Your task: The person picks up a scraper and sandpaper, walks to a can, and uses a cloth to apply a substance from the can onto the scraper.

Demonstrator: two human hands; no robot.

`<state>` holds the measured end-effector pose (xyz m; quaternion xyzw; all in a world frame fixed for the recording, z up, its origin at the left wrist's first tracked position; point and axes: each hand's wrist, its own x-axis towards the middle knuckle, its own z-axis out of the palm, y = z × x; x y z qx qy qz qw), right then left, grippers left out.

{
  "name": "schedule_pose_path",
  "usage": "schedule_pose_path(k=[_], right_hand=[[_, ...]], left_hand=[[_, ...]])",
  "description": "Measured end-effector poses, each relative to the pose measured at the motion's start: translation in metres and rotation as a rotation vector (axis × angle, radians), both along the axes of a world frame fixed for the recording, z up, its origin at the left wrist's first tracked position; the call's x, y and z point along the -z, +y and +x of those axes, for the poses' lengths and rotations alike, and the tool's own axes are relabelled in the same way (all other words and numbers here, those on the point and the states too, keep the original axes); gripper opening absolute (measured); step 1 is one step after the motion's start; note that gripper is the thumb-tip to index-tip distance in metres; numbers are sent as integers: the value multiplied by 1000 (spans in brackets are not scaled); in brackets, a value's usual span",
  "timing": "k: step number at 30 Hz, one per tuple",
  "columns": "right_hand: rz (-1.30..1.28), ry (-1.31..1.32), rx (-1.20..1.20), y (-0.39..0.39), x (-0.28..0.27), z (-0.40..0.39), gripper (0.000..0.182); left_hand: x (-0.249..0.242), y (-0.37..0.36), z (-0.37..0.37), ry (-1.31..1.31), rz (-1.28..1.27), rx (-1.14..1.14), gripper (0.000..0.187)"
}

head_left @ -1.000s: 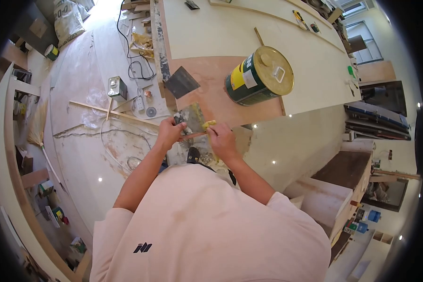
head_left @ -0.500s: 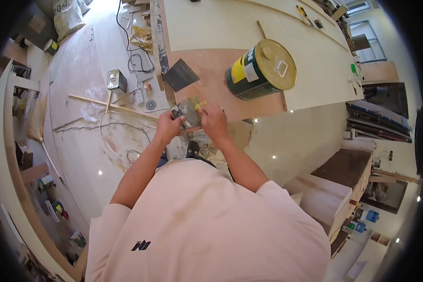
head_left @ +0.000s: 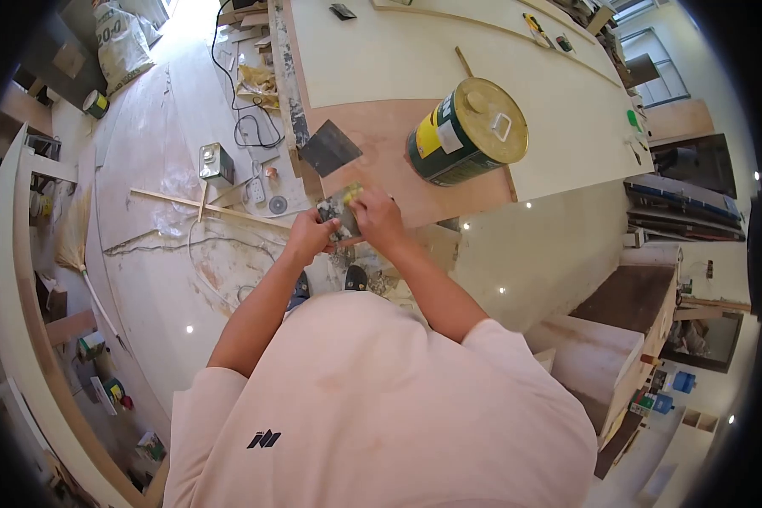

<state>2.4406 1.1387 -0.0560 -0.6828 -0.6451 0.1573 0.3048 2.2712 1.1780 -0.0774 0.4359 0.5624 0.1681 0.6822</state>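
Note:
My left hand [head_left: 310, 234] is closed on the edge of a grey, paint-stained flat piece [head_left: 340, 216], its thumb on top. Against that piece, my right hand [head_left: 378, 218] pinches a small yellow item [head_left: 353, 195]; its kind is not clear, as the fingers cover much of it. Both hands are just over the near edge of a workbench with a reddish-brown board [head_left: 398, 123]. Beyond them lies a dark square sheet [head_left: 331, 148] on the board. To their right stands a large dark green and yellow can [head_left: 468, 131] with a gold lid.
A white panel [head_left: 559, 127] covers much of the bench, with a wood strip [head_left: 464, 61] behind the can. On the floor to the left are a metal tin [head_left: 217, 164], a power strip [head_left: 255, 190], cables, and long wooden strips [head_left: 178, 201]. A broom [head_left: 76, 237] leans further left.
The view has shifted slightly. Both hands stay together at the stained piece, and the right fingers with the yellow item have moved a little left across it.

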Motion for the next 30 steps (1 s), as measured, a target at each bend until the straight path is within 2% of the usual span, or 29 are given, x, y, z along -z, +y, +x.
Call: schedule_pose_path(k=[4, 10, 15, 18, 22, 24, 27, 30], right_hand=[[61, -54, 115, 28, 31, -10, 12], [-3, -39, 97, 17, 19, -26, 14], [68, -69, 180, 54, 17, 4, 15], [-28, 246, 358, 42, 10, 31, 17], [-127, 1030, 435, 12, 4, 66, 19], [-133, 1423, 441, -6, -16, 69, 18], [-184, 1162, 409, -15, -21, 64, 19], [-119, 538, 337, -5, -11, 42, 19]], left_hand=[[1, -7, -4, -51, 23, 2, 24], [-2, -6, -4, -36, 13, -6, 25], [-7, -5, -1, -44, 43, 0, 25], [-6, -3, -2, -38, 20, 4, 24], [-8, -5, -10, -153, 6, -6, 19], [-12, -3, -16, -255, 30, -5, 17], [-18, 3, -21, -246, -17, 1, 15], [-14, 4, -17, -206, -56, 20, 17]])
